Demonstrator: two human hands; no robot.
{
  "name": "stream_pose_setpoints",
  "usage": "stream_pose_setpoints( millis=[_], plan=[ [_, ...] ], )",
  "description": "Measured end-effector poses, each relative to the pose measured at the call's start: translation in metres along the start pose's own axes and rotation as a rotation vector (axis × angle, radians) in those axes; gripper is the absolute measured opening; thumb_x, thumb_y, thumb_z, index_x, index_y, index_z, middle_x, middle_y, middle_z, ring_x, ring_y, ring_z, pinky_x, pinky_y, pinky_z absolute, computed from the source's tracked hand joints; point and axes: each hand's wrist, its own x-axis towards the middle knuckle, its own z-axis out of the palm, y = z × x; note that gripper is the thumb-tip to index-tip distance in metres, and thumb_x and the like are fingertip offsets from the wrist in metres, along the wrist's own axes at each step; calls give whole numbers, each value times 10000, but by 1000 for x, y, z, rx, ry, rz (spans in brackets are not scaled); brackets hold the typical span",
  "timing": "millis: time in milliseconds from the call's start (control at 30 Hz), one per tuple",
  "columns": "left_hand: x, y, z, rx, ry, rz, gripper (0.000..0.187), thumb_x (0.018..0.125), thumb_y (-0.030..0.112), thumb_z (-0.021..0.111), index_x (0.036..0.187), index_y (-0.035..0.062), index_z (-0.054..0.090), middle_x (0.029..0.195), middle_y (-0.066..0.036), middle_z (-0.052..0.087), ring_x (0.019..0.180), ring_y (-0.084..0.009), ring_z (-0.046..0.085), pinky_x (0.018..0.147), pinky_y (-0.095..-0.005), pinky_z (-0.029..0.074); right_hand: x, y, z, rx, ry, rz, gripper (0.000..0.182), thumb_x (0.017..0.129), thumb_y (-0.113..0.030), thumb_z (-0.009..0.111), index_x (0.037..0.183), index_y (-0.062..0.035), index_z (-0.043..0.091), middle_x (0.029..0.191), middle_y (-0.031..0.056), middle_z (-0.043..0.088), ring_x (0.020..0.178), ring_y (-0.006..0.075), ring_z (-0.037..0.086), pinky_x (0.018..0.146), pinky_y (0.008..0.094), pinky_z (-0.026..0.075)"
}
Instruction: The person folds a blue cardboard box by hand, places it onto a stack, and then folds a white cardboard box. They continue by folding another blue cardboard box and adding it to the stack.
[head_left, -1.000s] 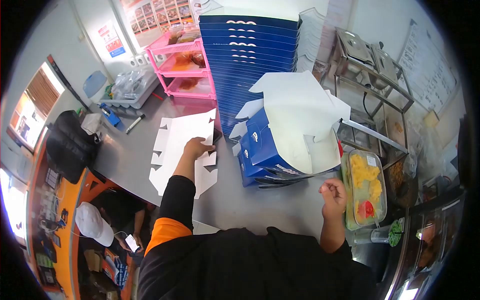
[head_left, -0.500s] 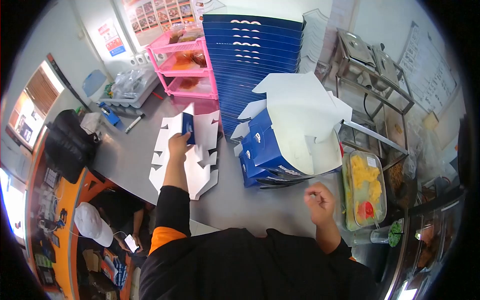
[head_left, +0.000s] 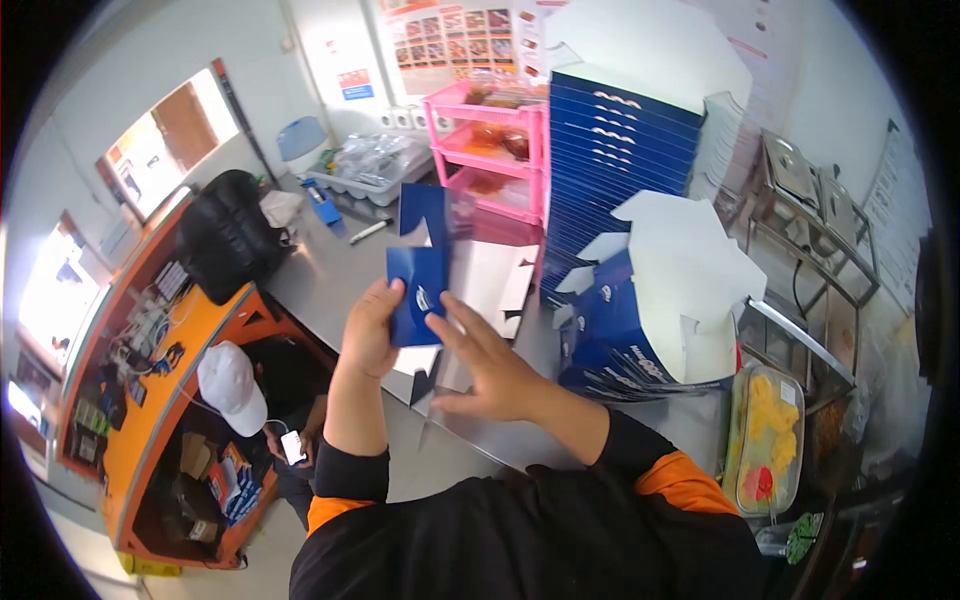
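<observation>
Head view, centre of the frame: a flat blue-and-white cardboard box blank (head_left: pixel 420 265) was held up above the grey metal counter (head_left: pixel 330 280), its blue printed side turned to the camera and its upper flaps blurred. The left hand (head_left: pixel 372 330) was clamped on the blank's lower left edge, thumb laid over the blue face. The right hand (head_left: pixel 490 370) was spread open just beside it, fingers (head_left: pixel 455 320) stretched toward the blank's lower right corner; whether contact was made could not be told. More white flat blanks (head_left: pixel 495 280) were seen lying on the counter behind the held one. To the right, a group of folded-up blue boxes with white open flaps (head_left: pixel 650 310) was standing on the counter, and behind it a tall stack of flat blue boxes (head_left: pixel 620 150) rose to the upper right. A pink plastic shelf rack (head_left: pixel 495 140) was placed at upper centre. At lower left, a person in a white cap (head_left: pixel 230 385) was seen below the counter.
</observation>
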Motion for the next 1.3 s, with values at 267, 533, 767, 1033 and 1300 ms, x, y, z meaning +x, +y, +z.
stream_pose_setpoints(
  millis=[267, 533, 767, 1033, 1300],
  plan=[
    [-51, 10, 18, -133, 117, 295, 246, 881, 84, 432, 1111, 4, 464, 988, -116, 582, 842, -201, 603, 737, -322, 507, 1, -18, 24, 37, 331, -484, 494, 599, -192, 770, 1024, -99, 535, 1180, 165, 461, 1096, 397, 466, 911, 505, 379],
    [-78, -24, 14, -378, -22, 317, 243, 873, 76, 454, 1096, -10, 499, 1056, -127, 578, 956, -238, 575, 835, -360, 470, 15, -33, -4, -106, 214, -498, 133, 672, -72, 678, 740, -66, 563, 934, 94, 619, 1048, 330, 535, 886, 469, 411],
    [-87, -28, 23, -416, -6, 222, 241, 897, 161, 472, 1078, 15, 536, 965, -91, 609, 866, -191, 597, 778, -321, 481, 10, -36, -2, -79, 303, -423, 133, 660, -42, 668, 740, -57, 563, 947, 101, 615, 1025, 328, 543, 872, 455, 421],
    [-123, -42, -4, 130, -206, 133, 350, 859, 68, 517, 1189, -25, 451, 1063, -112, 579, 890, -191, 595, 734, -315, 503, 3, -36, -29, 267, 107, -285, 387, 651, -210, 700, 975, -17, 611, 1012, 130, 589, 926, 252, 559, 795, 335, 441],
    [-175, -42, 14, 16, -545, -283, 179, 826, 30, 548, 999, -6, 523, 703, -8, 539, 640, -93, 589, 554, -238, 508, 41, -31, -19, 896, -1070, 280, 299, 645, -180, 684, 880, -6, 618, 810, 31, 504, 773, 113, 456, 686, 248, 372]
  ],
)
